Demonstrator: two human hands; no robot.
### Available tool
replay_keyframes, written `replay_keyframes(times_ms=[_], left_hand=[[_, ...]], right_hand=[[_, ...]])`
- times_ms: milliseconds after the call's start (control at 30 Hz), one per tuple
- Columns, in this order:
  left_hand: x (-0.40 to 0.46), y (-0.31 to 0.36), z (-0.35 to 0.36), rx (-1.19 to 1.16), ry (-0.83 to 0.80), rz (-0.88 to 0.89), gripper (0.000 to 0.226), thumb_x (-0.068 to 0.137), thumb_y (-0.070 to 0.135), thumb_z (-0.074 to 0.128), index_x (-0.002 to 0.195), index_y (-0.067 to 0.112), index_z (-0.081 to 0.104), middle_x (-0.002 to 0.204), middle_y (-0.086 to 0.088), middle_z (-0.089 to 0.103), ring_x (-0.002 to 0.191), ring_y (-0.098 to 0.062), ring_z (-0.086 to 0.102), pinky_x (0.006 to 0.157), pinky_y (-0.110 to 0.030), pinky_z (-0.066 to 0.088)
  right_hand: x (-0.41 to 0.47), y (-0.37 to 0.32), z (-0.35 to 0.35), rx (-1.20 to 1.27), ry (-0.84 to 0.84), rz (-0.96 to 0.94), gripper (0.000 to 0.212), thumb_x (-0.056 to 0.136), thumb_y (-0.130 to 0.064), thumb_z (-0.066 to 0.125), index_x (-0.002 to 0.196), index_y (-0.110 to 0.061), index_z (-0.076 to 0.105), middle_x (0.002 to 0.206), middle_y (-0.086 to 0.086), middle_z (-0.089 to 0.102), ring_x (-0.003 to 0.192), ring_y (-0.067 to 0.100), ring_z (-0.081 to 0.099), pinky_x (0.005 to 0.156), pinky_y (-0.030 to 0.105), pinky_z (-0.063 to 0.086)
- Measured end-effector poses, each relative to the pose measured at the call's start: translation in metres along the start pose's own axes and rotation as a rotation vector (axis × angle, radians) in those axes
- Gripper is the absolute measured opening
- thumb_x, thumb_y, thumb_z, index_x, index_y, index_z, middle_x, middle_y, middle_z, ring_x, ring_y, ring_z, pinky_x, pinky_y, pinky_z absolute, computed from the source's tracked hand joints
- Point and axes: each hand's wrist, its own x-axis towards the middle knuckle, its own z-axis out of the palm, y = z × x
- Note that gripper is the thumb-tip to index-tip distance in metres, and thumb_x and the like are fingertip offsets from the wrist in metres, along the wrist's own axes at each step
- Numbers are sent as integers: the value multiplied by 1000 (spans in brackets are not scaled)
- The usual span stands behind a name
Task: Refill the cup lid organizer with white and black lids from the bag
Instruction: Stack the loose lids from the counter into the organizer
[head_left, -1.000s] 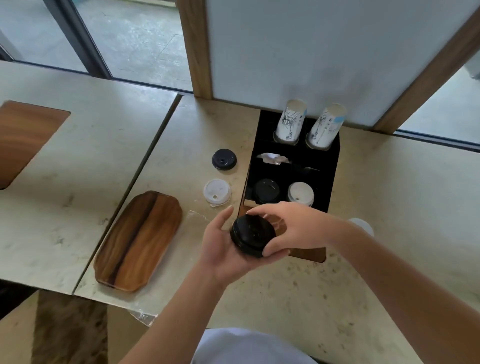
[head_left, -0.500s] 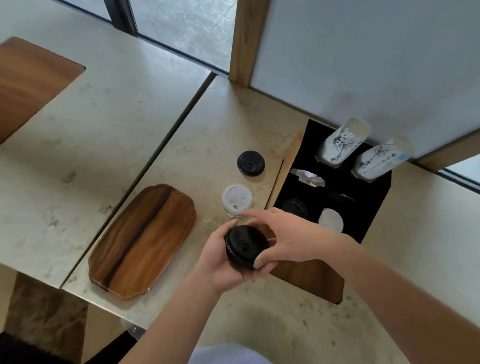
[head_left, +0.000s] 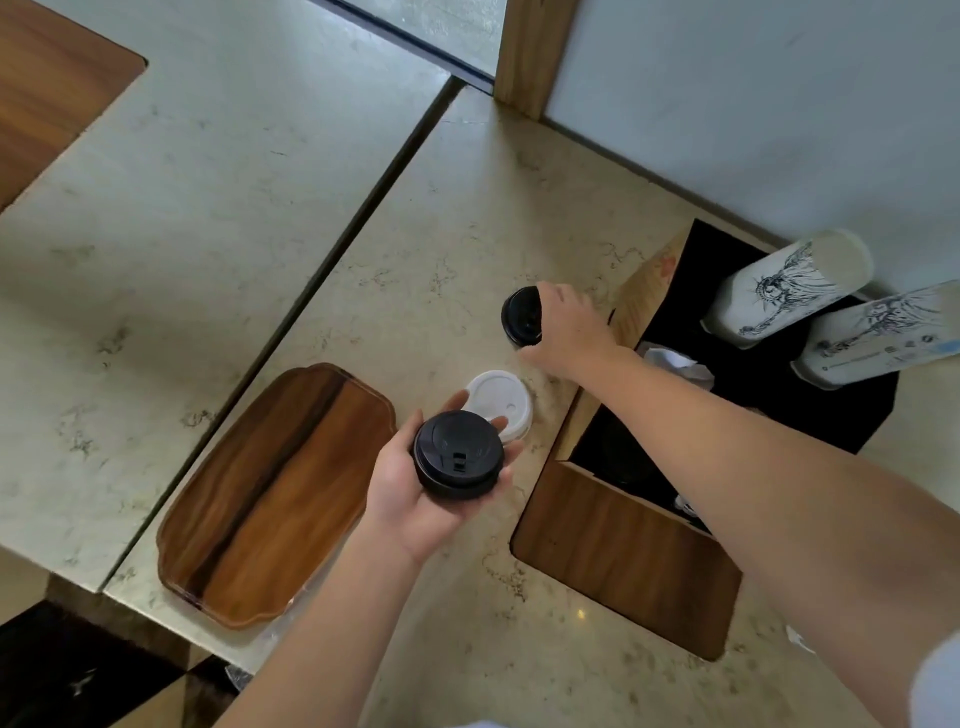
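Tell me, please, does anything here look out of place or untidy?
Yes. A crumpled white paper lies in the organizer, among compartments meant for lids and cups. A white lid lies loose on the table. The two cup stacks seem to lean, perhaps only from the wide lens.

One head-worn view looks steeply down, close over the counter (head_left: 467, 218).

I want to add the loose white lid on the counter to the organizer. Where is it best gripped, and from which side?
Grip the white lid by its rim, from above, fingers on opposite edges. It lies flat, dome up, and the rim is its widest part. The near edge is covered by the left hand with its black lid stack, so the far and right edges are freer.
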Motion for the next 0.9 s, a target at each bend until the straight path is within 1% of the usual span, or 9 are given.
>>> replay_keyframes(times_ms=[67,167,267,333,433,533,633,733,900], left_hand=[[2,0,0,15,11,7,52,99,52,41,132,22,67,138,-24,61,105,-50,65,85,-50,54],[2,-3,0,38,18,13,51,98,53,43,130,21,69,136,-24,63,104,-49,66,83,-49,54],[0,-7,0,65,25,22,52,98,53,44,128,20,70,132,-23,65,104,-48,66,82,-48,53],[-3,-10,-1,76,32,29,51,97,52,44,127,20,70,130,-23,66,104,-48,66,80,-48,54],[-10,-14,-2,76,34,41,50,97,51,47,130,21,68,132,-23,64,107,-49,65,80,-49,55],[-17,-22,2,89,30,28,48,95,52,51,129,23,68,131,-22,64,108,-49,65,81,-49,55],[-28,-38,9,137,17,-12,51,94,52,56,128,16,69,128,-22,68,107,-44,68,83,-49,56],[-41,-56,14,204,-47,-32,48,95,50,57,126,16,71,125,-19,71,108,-38,71,87,-50,56],[-69,-96,14,311,-127,-117,54,97,53,53,126,12,71,125,-20,70,107,-40,71,79,-50,58]], right_hand=[[7,4,7,41,24,31,85,85,-43,70,153,-15,27,149,11,42,131,37,41,103,45,41],[12,10,14,17,85,38,87,86,-49,71,154,-16,28,146,10,48,130,38,44,102,47,43],[13,10,16,-9,135,32,79,81,-50,75,142,-16,39,136,8,57,122,37,48,91,45,45],[6,5,12,3,154,38,77,78,-52,77,136,-17,41,131,8,59,118,35,50,85,43,43],[-24,-4,-2,213,193,22,84,74,-54,77,140,-23,35,128,12,57,118,33,49,82,42,44],[-86,-15,-18,432,178,-79,94,68,-62,76,143,-28,30,133,9,56,126,29,49,94,41,47],[-165,-17,-23,477,167,-153,97,65,-67,74,145,-32,32,137,-4,56,129,16,45,97,30,37],[-230,-10,-23,474,100,-147,95,65,-67,75,145,-35,35,137,-6,54,131,13,42,106,35,40],[-298,5,-18,414,74,-124,93,63,-62,77,144,-39,35,134,-4,54,131,17,42,109,43,42]])
